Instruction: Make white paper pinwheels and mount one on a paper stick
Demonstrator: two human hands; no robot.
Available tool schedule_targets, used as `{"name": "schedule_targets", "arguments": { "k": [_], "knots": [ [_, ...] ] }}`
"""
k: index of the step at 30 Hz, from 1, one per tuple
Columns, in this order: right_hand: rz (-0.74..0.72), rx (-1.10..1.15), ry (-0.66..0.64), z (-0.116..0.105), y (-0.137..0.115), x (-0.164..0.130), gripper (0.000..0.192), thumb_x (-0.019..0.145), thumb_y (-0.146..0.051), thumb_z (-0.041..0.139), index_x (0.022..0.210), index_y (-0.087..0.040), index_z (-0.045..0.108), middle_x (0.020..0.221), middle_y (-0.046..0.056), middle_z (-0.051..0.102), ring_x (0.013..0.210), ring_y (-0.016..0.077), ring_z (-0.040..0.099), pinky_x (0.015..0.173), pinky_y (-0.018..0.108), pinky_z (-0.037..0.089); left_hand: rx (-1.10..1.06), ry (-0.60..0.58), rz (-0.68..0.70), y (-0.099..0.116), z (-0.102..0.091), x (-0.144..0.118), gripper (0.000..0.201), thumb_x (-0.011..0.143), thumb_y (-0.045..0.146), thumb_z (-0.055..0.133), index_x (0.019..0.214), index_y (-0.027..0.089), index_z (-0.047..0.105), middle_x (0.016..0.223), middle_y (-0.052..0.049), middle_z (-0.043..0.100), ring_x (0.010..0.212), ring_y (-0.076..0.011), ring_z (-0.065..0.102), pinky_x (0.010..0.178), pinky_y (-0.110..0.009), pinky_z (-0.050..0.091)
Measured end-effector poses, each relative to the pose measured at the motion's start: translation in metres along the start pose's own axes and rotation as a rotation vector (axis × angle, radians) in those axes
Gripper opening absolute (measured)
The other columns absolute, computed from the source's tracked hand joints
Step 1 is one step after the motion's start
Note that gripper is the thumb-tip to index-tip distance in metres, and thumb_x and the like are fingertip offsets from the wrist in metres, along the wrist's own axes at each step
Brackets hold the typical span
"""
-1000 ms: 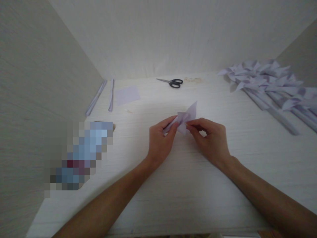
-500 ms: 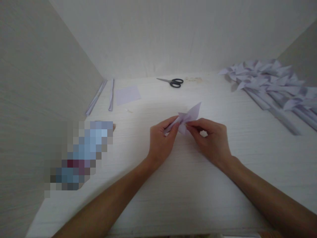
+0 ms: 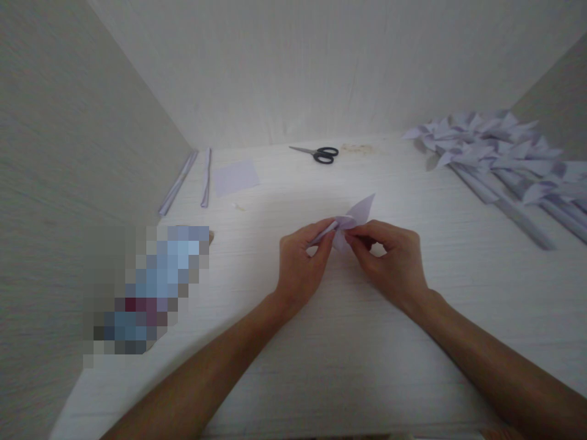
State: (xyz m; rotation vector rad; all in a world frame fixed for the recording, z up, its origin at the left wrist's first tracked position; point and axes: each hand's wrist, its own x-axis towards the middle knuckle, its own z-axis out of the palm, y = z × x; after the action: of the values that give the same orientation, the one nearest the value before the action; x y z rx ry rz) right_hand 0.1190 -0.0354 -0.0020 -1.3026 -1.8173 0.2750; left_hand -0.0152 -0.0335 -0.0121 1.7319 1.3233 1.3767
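A small lilac folded paper flower [image 3: 353, 217] is held just above the white table [image 3: 321, 342] near its middle. My left hand [image 3: 300, 266] pinches its narrow lower end between thumb and fingers. My right hand [image 3: 389, 263] grips the folded middle from the right, thumb and forefinger pressed together on the paper. A pointed petal sticks up and to the right above my fingers.
Black-handled scissors [image 3: 321, 153] lie at the back. A lilac paper square [image 3: 235, 176] and two rolled paper sticks [image 3: 205, 177] lie at the back left. Several finished paper flowers on stems [image 3: 499, 162] are piled at the right. A blurred-out object [image 3: 151, 287] sits at the left.
The paper's pointed petal has turned from upright towards the right and lowered. Both hands stay pinched on it with only small finger shifts.
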Motion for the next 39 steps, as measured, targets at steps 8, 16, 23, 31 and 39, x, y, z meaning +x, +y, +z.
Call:
{"name": "schedule_targets", "arguments": {
  "k": [8, 16, 23, 31, 39],
  "knots": [
    [0.000, -0.022, 0.001, -0.0008, 0.0001, 0.0004, 0.010, 0.068, -0.012, 0.054, 0.066, -0.017, 0.063, 0.057, 0.000, 0.061, 0.048, 0.0104, 0.053, 0.048, 0.022, 0.042, -0.032, -0.003, -0.036, 0.0007, -0.0001, 0.0002, 0.023, 0.073, 0.022, 0.053, 0.092, 0.020, 0.064, 0.092, -0.002, 0.067, 0.082, -0.0148, 0.062, 0.077, -0.028, 0.050],
    [0.029, -0.018, 0.012, -0.0016, 0.0031, 0.0006, 0.010, 0.068, -0.011, 0.055, 0.068, -0.016, 0.063, 0.060, 0.001, 0.063, 0.049, 0.0107, 0.055, 0.049, 0.021, 0.043, -0.157, -0.110, -0.038, -0.0053, -0.0008, -0.0002, 0.045, 0.064, 0.002, 0.047, 0.103, 0.019, 0.059, 0.103, -0.002, 0.063, 0.093, -0.0143, 0.058, 0.080, -0.026, 0.049],
    [0.031, -0.006, 0.004, -0.0013, -0.0002, 0.0007, 0.008, 0.068, -0.013, 0.055, 0.068, -0.015, 0.063, 0.059, 0.001, 0.062, 0.048, 0.0105, 0.054, 0.049, 0.022, 0.043, -0.053, -0.060, -0.018, -0.0068, -0.0020, 0.0003, 0.037, 0.071, 0.006, 0.046, 0.100, 0.024, 0.061, 0.100, 0.001, 0.065, 0.086, -0.0138, 0.061, 0.078, -0.028, 0.050],
    [-0.004, -0.013, -0.013, -0.0007, -0.0040, -0.0009, 0.009, 0.069, -0.014, 0.055, 0.067, -0.017, 0.063, 0.058, 0.000, 0.062, 0.048, 0.0109, 0.054, 0.049, 0.022, 0.043, 0.001, 0.051, 0.003, -0.0044, -0.0013, -0.0003, 0.030, 0.069, 0.007, 0.051, 0.090, 0.023, 0.065, 0.087, 0.002, 0.068, 0.078, -0.0142, 0.063, 0.073, -0.027, 0.051],
    [-0.057, -0.091, -0.110, -0.0011, -0.0012, -0.0002, 0.014, 0.074, -0.012, 0.049, 0.073, -0.015, 0.063, 0.062, 0.002, 0.064, 0.052, 0.0119, 0.056, 0.050, 0.022, 0.042, -0.007, 0.055, -0.016, -0.0042, -0.0001, 0.0009, 0.027, 0.069, 0.010, 0.053, 0.089, 0.022, 0.066, 0.086, 0.001, 0.069, 0.076, -0.0132, 0.063, 0.072, -0.026, 0.051]
  ]
}}
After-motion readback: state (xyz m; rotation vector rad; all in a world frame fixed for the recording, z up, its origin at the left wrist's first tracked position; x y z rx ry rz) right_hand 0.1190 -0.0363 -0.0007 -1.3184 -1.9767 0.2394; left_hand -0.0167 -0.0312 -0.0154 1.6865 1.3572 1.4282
